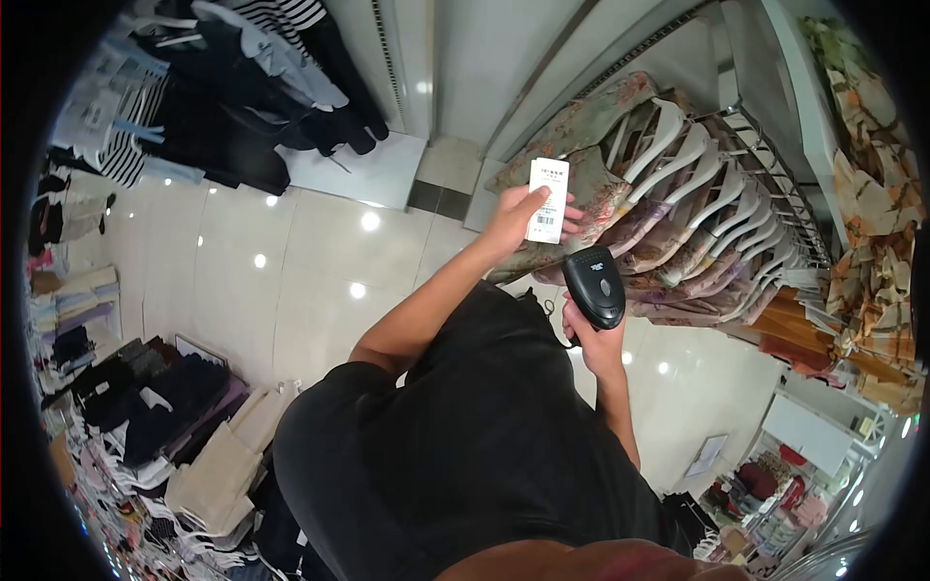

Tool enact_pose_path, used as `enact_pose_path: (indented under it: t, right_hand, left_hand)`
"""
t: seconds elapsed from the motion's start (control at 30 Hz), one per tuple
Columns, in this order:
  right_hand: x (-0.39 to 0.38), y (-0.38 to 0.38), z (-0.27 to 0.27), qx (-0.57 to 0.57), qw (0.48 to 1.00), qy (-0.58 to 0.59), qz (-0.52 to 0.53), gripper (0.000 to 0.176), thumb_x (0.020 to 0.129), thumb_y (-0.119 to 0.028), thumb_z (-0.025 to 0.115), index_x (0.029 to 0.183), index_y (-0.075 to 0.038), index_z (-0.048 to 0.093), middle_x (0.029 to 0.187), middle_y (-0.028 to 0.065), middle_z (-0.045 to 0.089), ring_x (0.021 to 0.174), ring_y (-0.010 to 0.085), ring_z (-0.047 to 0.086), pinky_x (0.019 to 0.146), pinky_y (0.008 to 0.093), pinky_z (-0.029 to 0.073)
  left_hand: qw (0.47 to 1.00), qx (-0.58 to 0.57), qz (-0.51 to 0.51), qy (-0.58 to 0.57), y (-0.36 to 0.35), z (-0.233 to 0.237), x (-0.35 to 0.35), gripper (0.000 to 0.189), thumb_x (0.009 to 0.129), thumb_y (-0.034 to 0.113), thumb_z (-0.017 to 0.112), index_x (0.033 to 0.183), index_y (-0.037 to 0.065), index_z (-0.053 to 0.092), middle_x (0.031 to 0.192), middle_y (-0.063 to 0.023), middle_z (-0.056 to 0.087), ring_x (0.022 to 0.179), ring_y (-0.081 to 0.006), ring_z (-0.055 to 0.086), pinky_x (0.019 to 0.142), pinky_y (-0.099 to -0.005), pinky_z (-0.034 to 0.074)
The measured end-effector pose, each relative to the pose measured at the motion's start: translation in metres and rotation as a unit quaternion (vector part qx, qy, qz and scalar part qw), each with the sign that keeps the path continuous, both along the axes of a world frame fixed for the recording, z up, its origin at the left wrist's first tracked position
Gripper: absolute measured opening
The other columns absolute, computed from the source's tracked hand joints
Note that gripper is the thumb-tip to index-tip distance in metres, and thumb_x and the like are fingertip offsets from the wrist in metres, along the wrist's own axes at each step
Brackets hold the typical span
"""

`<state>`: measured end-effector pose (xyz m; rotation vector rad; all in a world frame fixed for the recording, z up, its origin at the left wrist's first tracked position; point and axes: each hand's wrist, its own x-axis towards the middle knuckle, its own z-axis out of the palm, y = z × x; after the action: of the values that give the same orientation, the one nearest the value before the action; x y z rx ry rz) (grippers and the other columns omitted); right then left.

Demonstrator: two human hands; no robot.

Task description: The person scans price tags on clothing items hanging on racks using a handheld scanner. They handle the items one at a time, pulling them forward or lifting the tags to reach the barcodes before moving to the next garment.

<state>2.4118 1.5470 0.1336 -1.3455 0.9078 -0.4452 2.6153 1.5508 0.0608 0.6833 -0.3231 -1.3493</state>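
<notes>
My left hand (pixel 518 221) holds a white paper tag (pixel 547 200) with printed text and a barcode, the thumb lying on its face and the fingers behind it. Just below and to the right, my right hand (pixel 598 339) is wrapped round the handle of a black barcode scanner (pixel 595 287). The scanner's head is a short way from the tag's lower edge, not touching it. Behind the tag is a floral garment (pixel 591 184) on a white hanger (pixel 663 145), first in a row of hanging clothes.
More floral clothes hang from a metal rack (pixel 765 145) at the right. Dark and striped clothes (pixel 223 97) hang at the upper left, over a white platform (pixel 363 169). Folded clothes (pixel 174 397) lie at the lower left. Glossy floor tiles (pixel 300 261) show between.
</notes>
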Motion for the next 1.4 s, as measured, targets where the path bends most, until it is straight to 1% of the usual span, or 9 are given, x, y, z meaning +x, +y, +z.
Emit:
enact_pose_path:
  t: [0.23,0.3,0.47,0.8,0.9,1.0,1.1,1.33,1.4]
  right_hand:
    - [-0.006,0.001,0.002,0.010,0.999,0.035,0.004,0.018,0.084,0.000,0.063,0.101,0.005,0.059,0.068,0.0041,0.057,0.055,0.0089,0.053,0.051,0.0222,0.042]
    - [-0.007,0.000,0.004,-0.024,0.996,0.082,-0.003,0.010,0.082,-0.005,0.071,0.078,-0.001,0.062,0.063,-0.0001,0.059,0.054,0.0064,0.054,0.049,0.0230,0.041]
    - [-0.004,0.003,0.004,0.002,0.996,0.083,-0.014,0.012,0.082,-0.006,0.071,0.076,-0.002,0.061,0.063,-0.0001,0.060,0.054,0.0064,0.054,0.050,0.0229,0.042]
    - [0.004,-0.004,0.002,-0.004,0.999,0.039,0.014,0.009,0.083,-0.004,0.069,0.080,-0.002,0.061,0.065,0.0002,0.060,0.054,0.0059,0.053,0.050,0.0222,0.041]
    - [0.002,-0.004,-0.005,-0.004,0.999,0.042,0.019,0.009,0.083,-0.005,0.069,0.081,-0.002,0.061,0.065,0.0001,0.060,0.054,0.0055,0.053,0.050,0.0219,0.041]
    - [0.002,-0.005,-0.007,-0.020,0.998,0.036,0.054,0.021,0.083,0.001,0.062,0.103,0.005,0.061,0.071,0.0032,0.060,0.056,0.0068,0.053,0.051,0.0213,0.042]
    - [0.006,-0.005,-0.002,-0.014,0.999,0.022,0.032,0.008,0.083,-0.005,0.070,0.082,-0.001,0.062,0.066,0.0001,0.061,0.054,0.0054,0.054,0.050,0.0215,0.041]
    - [0.004,-0.008,-0.002,-0.012,0.999,0.005,0.030,0.009,0.082,-0.004,0.070,0.083,-0.002,0.061,0.066,0.0001,0.061,0.054,0.0047,0.054,0.049,0.0213,0.041]
    - [0.005,-0.008,0.001,-0.011,0.999,0.010,0.032,0.009,0.082,-0.004,0.070,0.083,-0.002,0.061,0.066,-0.0001,0.060,0.054,0.0045,0.053,0.049,0.0212,0.041]
  left_hand:
    - [0.993,0.089,0.035,-0.067,-0.014,-0.018,0.001,0.032,0.092,0.020,0.063,0.107,-0.008,0.063,0.097,-0.0144,0.069,0.085,-0.0166,0.067,0.073,-0.0296,0.054]
    - [0.993,0.093,0.040,-0.056,-0.017,-0.014,0.003,0.030,0.089,0.019,0.067,0.104,-0.006,0.065,0.097,-0.0124,0.069,0.084,-0.0144,0.067,0.073,-0.0283,0.053]
    - [0.988,0.093,0.081,-0.093,-0.021,-0.018,0.001,0.029,0.080,0.004,0.073,0.105,-0.006,0.062,0.098,-0.0121,0.069,0.086,-0.0151,0.066,0.076,-0.0295,0.054]
    - [0.980,0.073,0.060,-0.178,-0.010,-0.016,0.007,0.035,0.078,-0.005,0.067,0.112,-0.005,0.058,0.111,-0.0137,0.066,0.099,-0.0173,0.065,0.083,-0.0319,0.053]
    - [0.993,0.105,0.058,-0.013,-0.011,-0.023,0.014,0.034,0.086,0.000,0.056,0.119,-0.004,0.052,0.109,-0.0119,0.063,0.088,-0.0144,0.063,0.071,-0.0276,0.053]
    - [0.897,-0.041,-0.116,0.424,-0.014,-0.040,0.028,0.042,0.092,0.016,0.040,0.129,-0.004,0.041,0.086,-0.0050,0.049,0.059,-0.0096,0.042,0.045,-0.0217,0.033]
    - [0.850,-0.102,-0.170,0.489,-0.021,-0.058,0.025,0.041,0.091,0.015,0.041,0.127,-0.004,0.042,0.083,-0.0046,0.047,0.059,-0.0099,0.043,0.043,-0.0226,0.033]
    - [0.849,-0.103,-0.180,0.486,-0.022,-0.044,0.028,0.041,0.092,0.019,0.043,0.125,-0.004,0.043,0.080,-0.0051,0.044,0.059,-0.0109,0.042,0.042,-0.0224,0.031]
    - [0.906,-0.071,-0.153,0.388,-0.021,-0.038,0.031,0.038,0.090,0.017,0.050,0.122,-0.004,0.047,0.083,-0.0056,0.048,0.063,-0.0111,0.045,0.045,-0.0224,0.033]
